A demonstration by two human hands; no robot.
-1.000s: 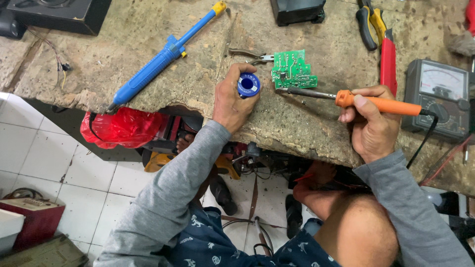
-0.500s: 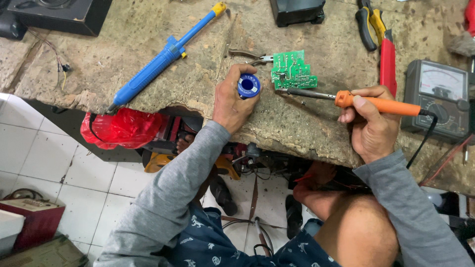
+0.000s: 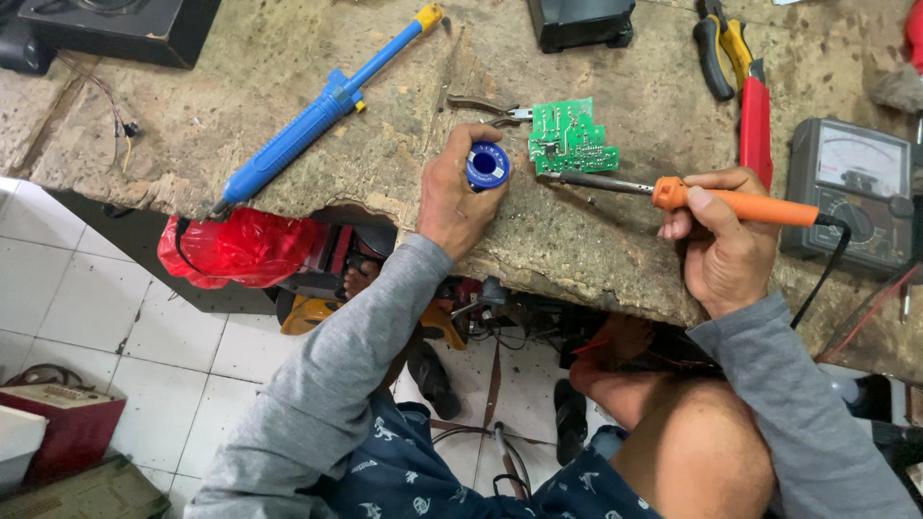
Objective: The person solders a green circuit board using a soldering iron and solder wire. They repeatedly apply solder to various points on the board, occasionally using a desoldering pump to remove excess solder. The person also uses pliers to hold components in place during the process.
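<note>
Holding soldering iron [image 3: 731,204] tip at green PCB [image 3: 571,136].

1. Even, soft daylight; bright overall, no hard glare.
2. Dim shadow under the workbench [image 3: 288,115] edge.
3. Sharp focus throughout, no motion blur.
4. Wide-angle bending at the frame edges; white floor tiles [image 3: 87,308] slightly bright.

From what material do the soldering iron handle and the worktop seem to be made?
The soldering iron in the right hand has a smooth, matte orange handle, probably plastic or rubber, and a grey metal shaft. The worktop looks like bare stone or concrete: rough, pitted, stained, with a chipped front edge.
</note>
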